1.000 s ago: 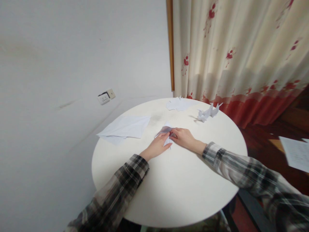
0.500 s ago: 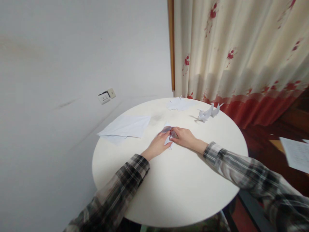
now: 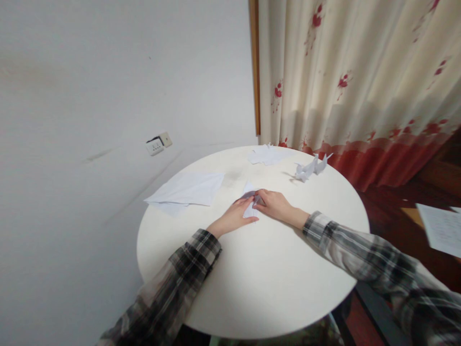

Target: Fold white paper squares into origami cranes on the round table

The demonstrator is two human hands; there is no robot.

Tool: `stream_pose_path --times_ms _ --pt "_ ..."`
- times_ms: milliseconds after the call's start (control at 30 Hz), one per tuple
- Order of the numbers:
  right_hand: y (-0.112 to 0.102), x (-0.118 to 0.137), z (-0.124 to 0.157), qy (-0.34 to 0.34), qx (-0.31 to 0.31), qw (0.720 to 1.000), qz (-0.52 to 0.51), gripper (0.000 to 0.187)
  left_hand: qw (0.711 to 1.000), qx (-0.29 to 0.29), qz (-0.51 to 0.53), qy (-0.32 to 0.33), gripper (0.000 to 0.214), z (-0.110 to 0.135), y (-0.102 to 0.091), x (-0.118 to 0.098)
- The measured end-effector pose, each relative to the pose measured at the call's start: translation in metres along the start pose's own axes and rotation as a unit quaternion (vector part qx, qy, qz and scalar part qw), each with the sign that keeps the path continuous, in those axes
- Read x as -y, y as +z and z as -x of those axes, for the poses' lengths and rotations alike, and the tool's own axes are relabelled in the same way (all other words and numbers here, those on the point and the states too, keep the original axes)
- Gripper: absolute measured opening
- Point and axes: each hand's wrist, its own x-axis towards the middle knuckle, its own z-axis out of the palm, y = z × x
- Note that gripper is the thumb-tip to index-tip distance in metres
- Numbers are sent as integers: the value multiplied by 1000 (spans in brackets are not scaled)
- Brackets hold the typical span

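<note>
A small folded sheet of white paper (image 3: 249, 207) lies on the round white table (image 3: 273, 278), partly covered by my fingers. My left hand (image 3: 232, 218) rests on its left side, fingers stretched over the paper and thumb along the near edge, holding it against the tabletop. From the right, my right hand (image 3: 275, 204) pinches the paper's right edge between bent fingers and thumb. A pointed white flap sticks out beyond my fingertips. The exact folds under my hands are hidden.
Larger white sheets (image 3: 190, 188) lie at the table's left. Folded paper figures (image 3: 305, 170) stand at the back right, and more paper (image 3: 265, 155) lies at the far edge. A wall with a socket (image 3: 154, 147) is left; a curtain (image 3: 345, 96) hangs behind. Written sheets (image 3: 441, 228) are off to the right.
My left thumb has spread away from the fingers, and the hand has shifted slightly left and down. More of the paper shows. My right hand is almost unmoved.
</note>
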Motion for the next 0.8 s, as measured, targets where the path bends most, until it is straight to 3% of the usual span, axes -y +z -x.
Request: stream_pose_path --times_ms 333,567,800 --pt "0 0 0 -4 -4 1000 0 36 1000 19 -3 2 83 2 -1 0" --pt "2 -1 0 1 -4 1000 2 37 999 -19 -35 16 48 0 0 -4" --pt "0 0 1 -17 -23 1000 13 25 996 -44 -63 49 41 -1 3 -4"
